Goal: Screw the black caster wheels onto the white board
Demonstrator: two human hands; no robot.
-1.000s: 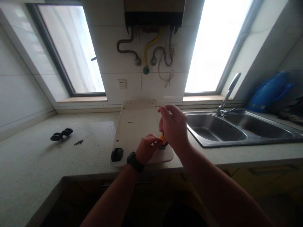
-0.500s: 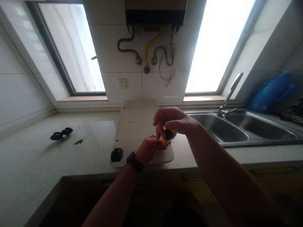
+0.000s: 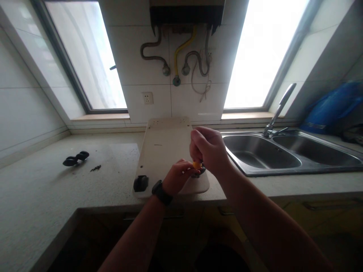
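My right hand is closed in a fist around a stubby screwdriver; only its yellow lower part shows beneath the fingers. Right beside that yellow part, my left hand, with a black watch on the wrist, pinches with thumb and fingers. What lies between those fingertips is hidden. Both hands work over the front right corner of a pale flat panel, where a small dark piece partly shows. At the panel's front left corner sits a black caster.
On the counter to the left lie two black casters and several dark screws. A double steel sink with a faucet is at the right, and a blue jug-like container stands behind it.
My right hand has turned over, from fingers reaching across the screwdriver's black handle to a fist that covers it. My left hand stays at the same corner. The view has shifted slightly.
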